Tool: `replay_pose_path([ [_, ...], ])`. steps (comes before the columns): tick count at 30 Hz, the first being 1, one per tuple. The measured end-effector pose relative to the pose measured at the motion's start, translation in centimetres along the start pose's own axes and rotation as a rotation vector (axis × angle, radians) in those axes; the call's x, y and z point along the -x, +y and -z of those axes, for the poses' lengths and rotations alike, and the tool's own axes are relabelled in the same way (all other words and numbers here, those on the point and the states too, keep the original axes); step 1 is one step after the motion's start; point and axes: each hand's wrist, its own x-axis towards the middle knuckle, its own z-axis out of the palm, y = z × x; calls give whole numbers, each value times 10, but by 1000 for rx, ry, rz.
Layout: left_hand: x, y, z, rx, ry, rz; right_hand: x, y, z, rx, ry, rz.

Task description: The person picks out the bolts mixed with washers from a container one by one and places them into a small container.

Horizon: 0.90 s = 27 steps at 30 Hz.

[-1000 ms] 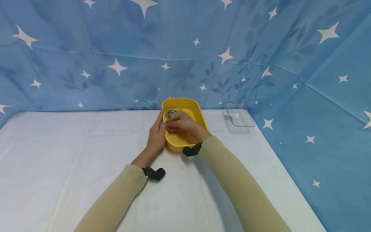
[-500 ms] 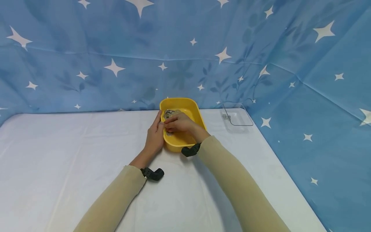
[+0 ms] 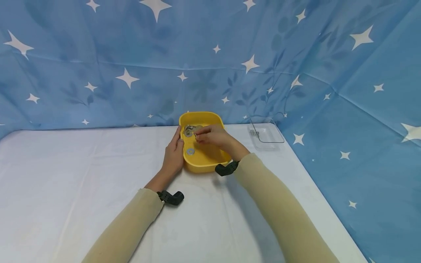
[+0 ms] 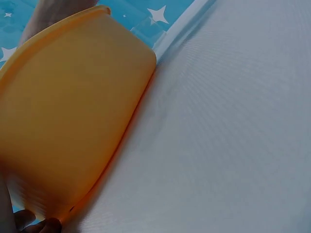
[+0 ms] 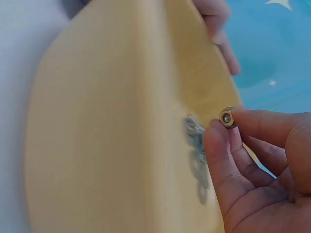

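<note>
My left hand [image 3: 173, 155] holds the left wall of a yellow plastic bin [image 3: 210, 168], its thumb near the rim. In the left wrist view, dark fingertips [image 4: 46, 225] show at the lower corner of the bin. Over the inside of the bin, my right hand [image 3: 213, 138] pinches a small brass-toned socket-head bolt [image 5: 227, 117] between thumb and fingers. Its round end with a recessed hole faces the right wrist camera. On the bin floor lie a flat washer [image 3: 190, 151] and, farther back, a cluster of metal hardware [image 3: 189, 130], partly behind my right hand.
To the right of the bin, a clear plastic box [image 3: 268, 137] with a dark rim line stands near the back edge of the white-covered table [image 3: 82, 182]. A blue star-patterned curtain [image 3: 131, 44] hangs behind and along the right side.
My right hand has drawn away from the bin's left wall, to the right and slightly up, with the bolt pinched. The washer now shows fully. My left hand stays on the bin.
</note>
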Motion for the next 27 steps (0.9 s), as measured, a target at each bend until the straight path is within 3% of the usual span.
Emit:
replay_pose_path([
  [11, 1, 1, 1, 6, -8, 4, 28, -3, 44, -35, 18, 30],
  [27, 1, -1, 1, 9, -6, 4, 49, 23, 123, 133, 93, 10],
])
